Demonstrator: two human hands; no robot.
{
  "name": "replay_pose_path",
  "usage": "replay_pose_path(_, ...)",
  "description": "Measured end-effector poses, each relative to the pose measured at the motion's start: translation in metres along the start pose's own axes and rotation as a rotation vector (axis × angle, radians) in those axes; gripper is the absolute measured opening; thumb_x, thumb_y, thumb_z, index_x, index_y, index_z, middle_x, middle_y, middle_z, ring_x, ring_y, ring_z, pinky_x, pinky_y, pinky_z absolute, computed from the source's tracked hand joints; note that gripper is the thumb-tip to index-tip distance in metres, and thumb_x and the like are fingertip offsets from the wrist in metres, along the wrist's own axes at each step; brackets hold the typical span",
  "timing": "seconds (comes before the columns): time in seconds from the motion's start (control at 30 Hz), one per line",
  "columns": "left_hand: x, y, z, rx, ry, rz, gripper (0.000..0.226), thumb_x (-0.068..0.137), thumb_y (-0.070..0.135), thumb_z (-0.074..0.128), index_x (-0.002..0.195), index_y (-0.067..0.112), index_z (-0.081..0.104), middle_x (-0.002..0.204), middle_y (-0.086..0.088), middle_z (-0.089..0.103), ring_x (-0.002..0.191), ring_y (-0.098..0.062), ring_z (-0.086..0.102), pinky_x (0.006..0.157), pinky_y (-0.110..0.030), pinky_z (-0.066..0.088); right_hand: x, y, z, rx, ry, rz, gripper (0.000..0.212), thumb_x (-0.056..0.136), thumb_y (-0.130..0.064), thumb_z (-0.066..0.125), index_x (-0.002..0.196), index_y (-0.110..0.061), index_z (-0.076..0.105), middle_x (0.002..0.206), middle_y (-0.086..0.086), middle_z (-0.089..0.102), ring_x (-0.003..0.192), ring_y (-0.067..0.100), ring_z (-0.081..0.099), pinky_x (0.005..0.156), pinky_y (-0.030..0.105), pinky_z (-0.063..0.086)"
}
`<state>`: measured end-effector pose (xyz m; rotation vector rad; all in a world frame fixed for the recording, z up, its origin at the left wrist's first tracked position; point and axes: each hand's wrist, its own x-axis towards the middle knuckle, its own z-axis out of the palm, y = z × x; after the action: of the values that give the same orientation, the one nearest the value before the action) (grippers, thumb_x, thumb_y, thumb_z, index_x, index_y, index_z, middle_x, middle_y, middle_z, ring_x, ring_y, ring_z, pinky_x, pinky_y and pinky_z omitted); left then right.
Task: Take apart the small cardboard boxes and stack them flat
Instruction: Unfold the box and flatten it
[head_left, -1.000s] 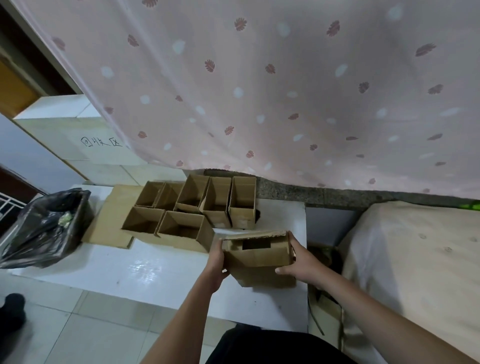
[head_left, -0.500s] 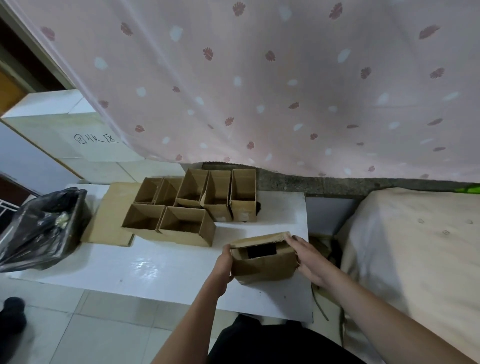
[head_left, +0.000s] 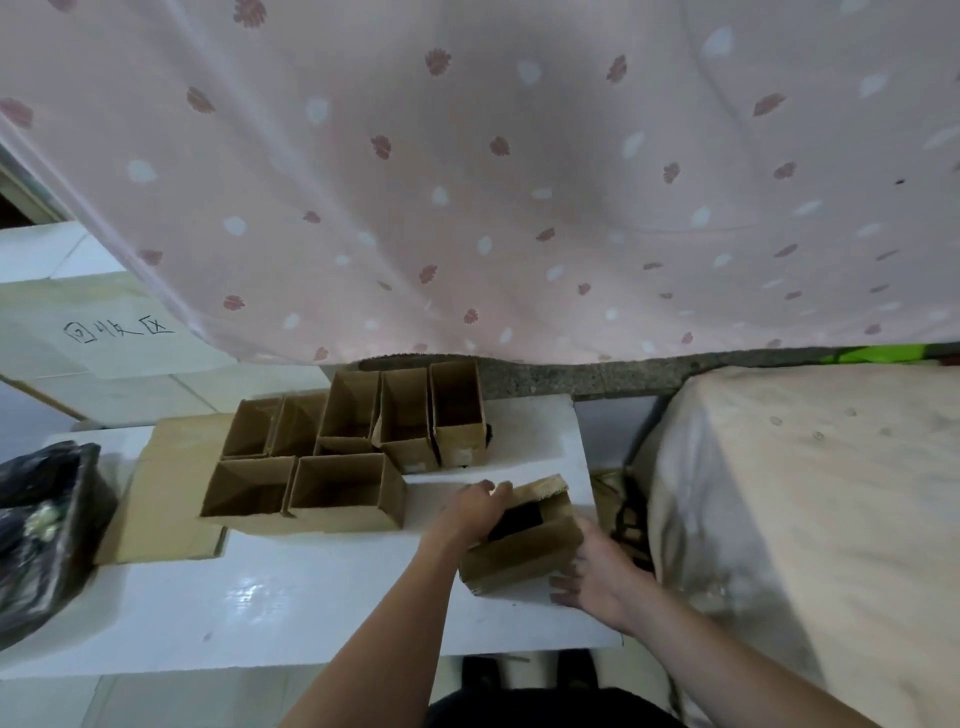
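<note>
I hold one small cardboard box (head_left: 524, 551) above the right part of the white table (head_left: 291, 613), its open top tilted away from me. My left hand (head_left: 470, 512) grips its left side, fingers curled over the top edge. My right hand (head_left: 597, 577) holds the right side and lower corner. Several more open boxes (head_left: 343, 488) stand in two rows at the back of the table. A flat cardboard sheet (head_left: 161, 488) lies to their left, partly under them.
A black bin bag (head_left: 41, 535) sits at the table's left end. A pink patterned curtain (head_left: 519, 182) hangs behind the table. A cloth-covered surface (head_left: 805, 509) stands to the right. White blocks with handwriting (head_left: 114, 332) are at the far left.
The box has tilted and dropped toward the table's right front. My right hand slid from the box's top right down to its lower right corner. My left hand moved up over the top edge.
</note>
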<state>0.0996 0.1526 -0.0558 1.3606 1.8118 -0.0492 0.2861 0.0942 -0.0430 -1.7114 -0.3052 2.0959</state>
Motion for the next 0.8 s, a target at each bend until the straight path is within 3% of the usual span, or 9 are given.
replay_pose_path(0.1, -0.002, 0.0, 0.002, 0.082, -0.029, -0.009, 0.064, 0.102, 0.06, 0.02, 0.137, 0.018, 0.053, 0.137, -0.011, 0.057, 0.121, -0.027, 0.055, 0.099, -0.038, 0.041, 0.002, -0.006, 0.013, 0.009, 0.03, 0.001, 0.059, 0.095, -0.065, 0.042, 0.109, -0.011, 0.063, 0.09, 0.011, 0.069, 0.081, 0.025, 0.059, 0.068, 0.033, 0.044)
replay_pose_path(0.17, -0.005, 0.0, 0.002, 0.063, -0.052, -0.026, 0.067, 0.101, 0.062, 0.018, 0.134, 0.017, 0.055, 0.133, -0.012, 0.06, 0.114, -0.027, 0.057, 0.091, -0.036, 0.041, 0.005, -0.014, 0.019, 0.029, 0.025, -0.001, 0.057, 0.094, -0.067, 0.041, 0.11, -0.016, 0.061, 0.095, 0.008, 0.071, 0.084, 0.024, 0.061, 0.066, 0.032, 0.045)
replay_pose_path(0.27, -0.013, -0.004, 0.005, -0.037, -0.1, -0.061, 0.069, 0.1, 0.063, 0.02, 0.135, 0.013, 0.053, 0.132, -0.014, 0.059, 0.111, -0.029, 0.058, 0.092, -0.038, 0.047, 0.015, -0.023, 0.023, -0.008, 0.035, -0.04, 0.059, 0.094, -0.064, 0.047, 0.129, -0.018, 0.056, 0.13, 0.008, 0.061, 0.12, 0.028, 0.056, 0.097, 0.042, 0.048)
replay_pose_path(0.33, -0.019, -0.008, 0.009, -0.187, -0.14, -0.097, 0.064, 0.1, 0.06, 0.027, 0.136, 0.013, 0.05, 0.128, -0.013, 0.06, 0.108, -0.031, 0.061, 0.088, -0.043, 0.056, 0.022, -0.027, 0.026, -0.124, 0.075, -0.078, 0.058, 0.095, -0.058, 0.051, 0.136, -0.017, 0.054, 0.133, 0.007, 0.06, 0.124, 0.027, 0.054, 0.11, 0.046, 0.04)
replay_pose_path(0.43, -0.027, -0.015, 0.016, -0.296, -0.169, -0.121, 0.059, 0.098, 0.057, 0.038, 0.134, 0.013, 0.05, 0.12, -0.01, 0.062, 0.098, -0.028, 0.067, 0.08, -0.043, 0.061, 0.027, -0.029, 0.03, -0.331, 0.147, -0.187, 0.044, 0.095, -0.046, 0.056, 0.127, -0.015, 0.056, 0.124, 0.005, 0.062, 0.115, 0.025, 0.057, 0.101, 0.042, 0.044)
replay_pose_path(0.57, -0.03, -0.014, 0.023, -0.327, -0.119, -0.119, 0.055, 0.094, 0.057, 0.051, 0.128, 0.013, 0.051, 0.117, -0.007, 0.061, 0.102, -0.026, 0.062, 0.075, -0.037, 0.059, 0.027, -0.026, 0.034, -0.521, 0.231, -0.31, 0.017, 0.09, -0.033, 0.067, 0.101, -0.021, 0.061, 0.093, -0.008, 0.064, 0.084, 0.008, 0.059, 0.066, 0.026, 0.046)
replay_pose_path(0.63, -0.031, -0.01, 0.023, -0.278, -0.054, -0.074, 0.053, 0.093, 0.054, 0.057, 0.123, 0.01, 0.053, 0.109, -0.005, 0.061, 0.091, -0.021, 0.06, 0.064, -0.028, 0.053, 0.026, -0.024, 0.037, -0.622, 0.261, -0.347, 0.019, 0.088, -0.031, 0.07, 0.103, -0.022, 0.062, 0.094, -0.009, 0.065, 0.086, 0.009, 0.061, 0.069, 0.026, 0.049)
replay_pose_path(0.7, -0.031, -0.007, 0.021, -0.209, -0.01, -0.036, 0.042, 0.093, 0.048, 0.06, 0.112, 0.01, 0.056, 0.101, -0.004, 0.063, 0.08, -0.017, 0.057, 0.057, -0.022, 0.048, 0.026, -0.022, 0.039, -0.694, 0.294, -0.368, 0.027, 0.087, -0.029, 0.071, 0.109, -0.016, 0.065, 0.103, -0.001, 0.068, 0.095, 0.018, 0.064, 0.082, 0.031, 0.053)
replay_pose_path(0.8, -0.032, -0.006, 0.018, -0.201, 0.004, -0.036, 0.027, 0.094, 0.038, 0.061, 0.101, 0.013, 0.055, 0.093, -0.003, 0.061, 0.078, -0.018, 0.058, 0.06, -0.024, 0.051, 0.026, -0.022, 0.039, -0.719, 0.33, -0.379, 0.037, 0.087, -0.03, 0.072, 0.117, -0.009, 0.065, 0.112, 0.007, 0.069, 0.102, 0.023, 0.064, 0.09, 0.035, 0.053)
